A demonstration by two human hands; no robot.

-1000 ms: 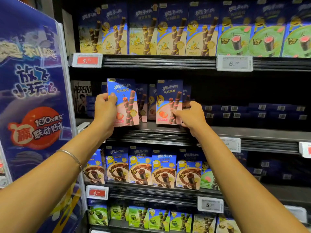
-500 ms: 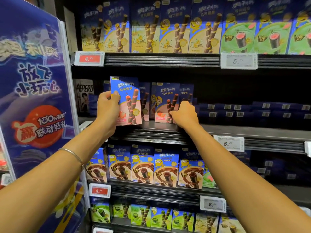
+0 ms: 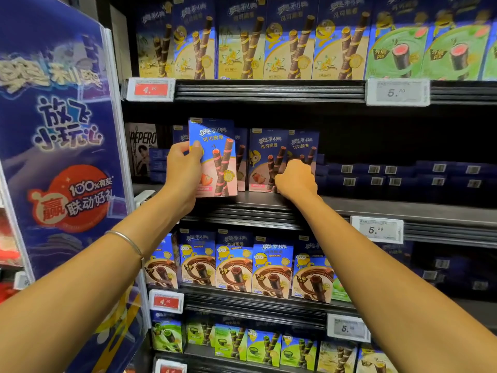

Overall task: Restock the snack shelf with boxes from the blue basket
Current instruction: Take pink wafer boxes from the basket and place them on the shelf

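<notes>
My left hand (image 3: 183, 168) grips a blue and pink strawberry snack box (image 3: 215, 157) by its left edge, upright at the front lip of the middle shelf (image 3: 376, 208). Further in stand two more of these boxes. My right hand (image 3: 295, 179) has its fingers curled against the bottom of the right one (image 3: 304, 145), next to its neighbour (image 3: 265, 157). The blue basket is out of view.
Dark blue boxes (image 3: 403, 176) lie stacked flat on the right of the middle shelf. Vanilla and green boxes (image 3: 269, 41) fill the shelf above, chocolate boxes (image 3: 236, 262) the one below. A blue promo board (image 3: 59, 130) juts out on the left. Price tags (image 3: 376, 230) hang on the shelf rails.
My right hand has pushed its box deeper into the middle shelf and to the right. My left hand has kept its box at the shelf front, nearly still.
</notes>
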